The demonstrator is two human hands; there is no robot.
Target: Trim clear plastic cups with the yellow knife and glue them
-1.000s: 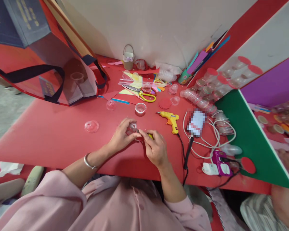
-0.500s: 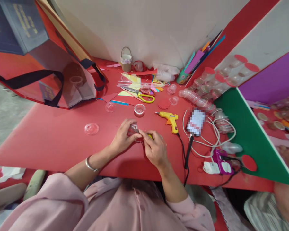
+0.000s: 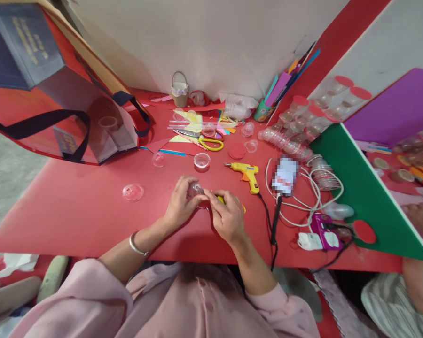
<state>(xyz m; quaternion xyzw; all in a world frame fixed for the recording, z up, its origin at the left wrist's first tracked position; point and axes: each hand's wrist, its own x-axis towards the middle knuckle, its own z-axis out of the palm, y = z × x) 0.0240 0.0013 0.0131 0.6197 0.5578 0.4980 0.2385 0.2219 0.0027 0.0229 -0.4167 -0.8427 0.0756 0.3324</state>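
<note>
My left hand (image 3: 184,202) curls around a small clear plastic dome lid (image 3: 196,188) above the red tabletop, its thumb along the near side. At the lid's right edge the thumb and forefinger of my right hand (image 3: 228,213) pinch together. Inside the right palm is a yellow-handled tool (image 3: 221,200); fingers cover most of it, so its kind does not show. Just beyond my hands stands a clear plastic cup (image 3: 202,161). Another dome lid (image 3: 133,192) lies to the left, and a yellow glue gun (image 3: 246,175) rests on its side to the right.
Yellow-handled scissors (image 3: 211,142), straws and coloured paper lie farther back. A large red bag (image 3: 52,141) stands at left. On the right are a phone (image 3: 285,176), coiled white cable, a purple power socket (image 3: 324,232), stacked cups (image 3: 324,173) and a green divider (image 3: 366,202).
The view has shifted slightly, moving the background a little to the left. Both hands keep the same grip, with hardly any visible finger movement.
</note>
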